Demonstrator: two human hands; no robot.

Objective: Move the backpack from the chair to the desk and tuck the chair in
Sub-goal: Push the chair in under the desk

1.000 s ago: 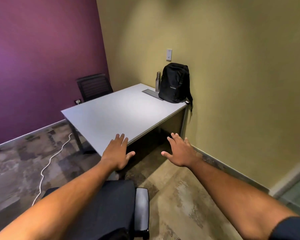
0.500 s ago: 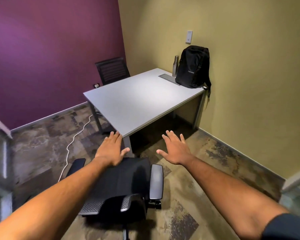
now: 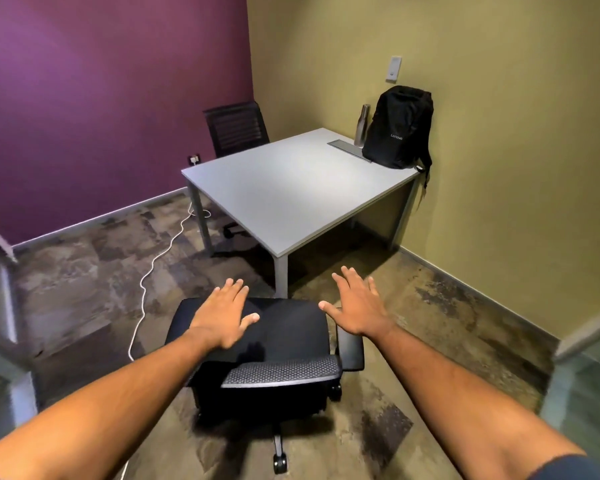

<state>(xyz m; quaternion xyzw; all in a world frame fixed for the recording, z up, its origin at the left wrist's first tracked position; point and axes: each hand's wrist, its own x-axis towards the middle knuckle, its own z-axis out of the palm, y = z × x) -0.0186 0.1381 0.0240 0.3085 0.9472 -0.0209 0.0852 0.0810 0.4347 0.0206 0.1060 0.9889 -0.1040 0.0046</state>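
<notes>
Backpack [image 3: 397, 128] upright on desk [image 3: 284, 192], well beyond both spread, empty grips over chair [image 3: 284, 341].

1. We find the desk [image 3: 291, 188] at our 12 o'clock, its far right corner against the wall.
2. On that far corner stands the backpack [image 3: 399, 128]; the bottle [image 3: 361, 125] sits just at its 9 o'clock.
3. A second chair [image 3: 236, 128] stands behind the desk, at 11 o'clock.
4. The chair [image 3: 278, 355] is nearest us, before the desk's near corner, apart from it.
5. A cable [image 3: 160, 258] lies on the floor at the chair's 10 o'clock.
6. Our left hand [image 3: 222, 317] is over the chair's left half, our right hand [image 3: 359, 306] over its right edge.
</notes>
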